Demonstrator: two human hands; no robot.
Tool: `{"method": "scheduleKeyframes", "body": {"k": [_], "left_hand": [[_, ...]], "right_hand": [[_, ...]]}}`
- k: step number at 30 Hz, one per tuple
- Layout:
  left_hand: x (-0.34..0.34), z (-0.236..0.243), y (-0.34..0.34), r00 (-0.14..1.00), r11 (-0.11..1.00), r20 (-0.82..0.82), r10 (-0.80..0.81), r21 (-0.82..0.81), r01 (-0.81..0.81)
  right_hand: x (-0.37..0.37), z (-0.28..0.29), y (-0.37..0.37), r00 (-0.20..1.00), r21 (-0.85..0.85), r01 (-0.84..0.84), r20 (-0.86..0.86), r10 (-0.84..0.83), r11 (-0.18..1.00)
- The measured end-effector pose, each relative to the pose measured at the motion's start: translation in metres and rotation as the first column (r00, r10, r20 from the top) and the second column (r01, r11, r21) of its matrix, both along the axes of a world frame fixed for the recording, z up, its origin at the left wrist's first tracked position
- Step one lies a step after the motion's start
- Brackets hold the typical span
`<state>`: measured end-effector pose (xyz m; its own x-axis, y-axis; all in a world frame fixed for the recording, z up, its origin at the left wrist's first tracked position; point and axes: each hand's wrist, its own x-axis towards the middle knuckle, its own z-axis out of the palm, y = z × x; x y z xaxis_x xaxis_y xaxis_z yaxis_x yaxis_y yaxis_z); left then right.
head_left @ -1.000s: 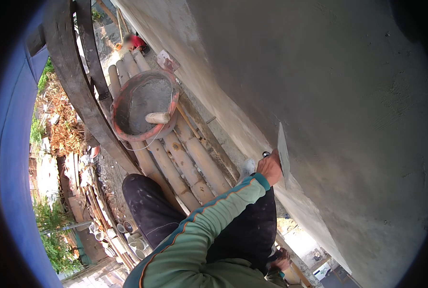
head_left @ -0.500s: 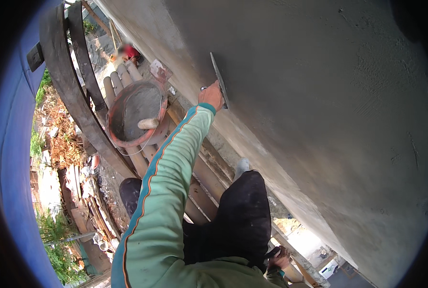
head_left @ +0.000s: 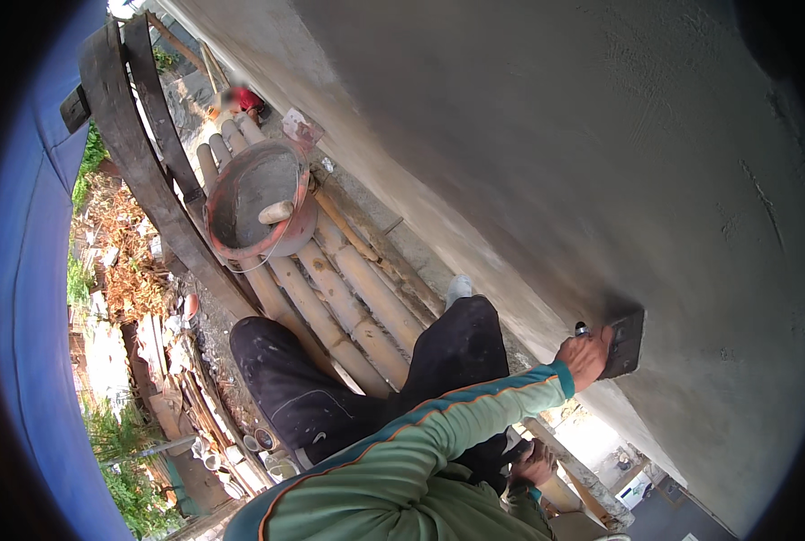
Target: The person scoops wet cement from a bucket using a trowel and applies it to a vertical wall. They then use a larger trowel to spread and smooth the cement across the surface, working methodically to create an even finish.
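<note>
At the right of the frame, the left hand (head_left: 585, 356) is closed around the handle of a flat trowel (head_left: 628, 344), whose dark blade lies at the grey wall (head_left: 501, 126); whether its whole face touches cannot be told. The right hand (head_left: 535, 464), at the lower right, is curled near the person's leg, and I cannot tell whether it holds anything. Judging by the even, darker sheen across the middle of the wall, much of that surface seems coated and smoothed. Less finished, by the look of it, are the rough marks at the upper right and a thin scratch near the right edge. At the upper left, a reddish bucket (head_left: 305, 224) on bamboo poles (head_left: 335, 338) holds grey mix (head_left: 251, 194), so material appears to be left.
</note>
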<state>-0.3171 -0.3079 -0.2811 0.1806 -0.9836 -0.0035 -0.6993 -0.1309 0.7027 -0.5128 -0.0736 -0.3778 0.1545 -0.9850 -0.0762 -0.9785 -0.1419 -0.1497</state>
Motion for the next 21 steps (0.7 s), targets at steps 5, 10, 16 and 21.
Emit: {"method": "scheduleKeyframes", "body": {"k": [5, 10, 16, 21], "left_hand": [[0.037, -0.021, 0.033, 0.983, 0.969, -0.165, -0.082, -0.243, 0.04], [0.225, -0.104, 0.067, 0.939, 0.998, 0.342, -0.035, 0.06, 0.015], [0.474, -0.131, 0.065, 0.792, 0.803, 0.604, 0.089, 0.427, -0.416], [0.499, -0.087, -0.004, 0.745, 0.726, 0.339, 0.574, 0.209, -0.655]], "right_hand": [[0.005, 0.003, -0.003, 1.0, 0.04, 0.006, 0.017, -0.006, 0.999], [0.013, 0.014, -0.002, 0.997, 0.114, 0.072, -0.015, -0.071, 0.991], [0.013, 0.001, -0.004, 1.0, 0.08, 0.0, 0.011, -0.001, 0.997], [0.007, -0.001, 0.0, 0.998, 0.092, 0.067, 0.008, -0.068, 0.994]]}}
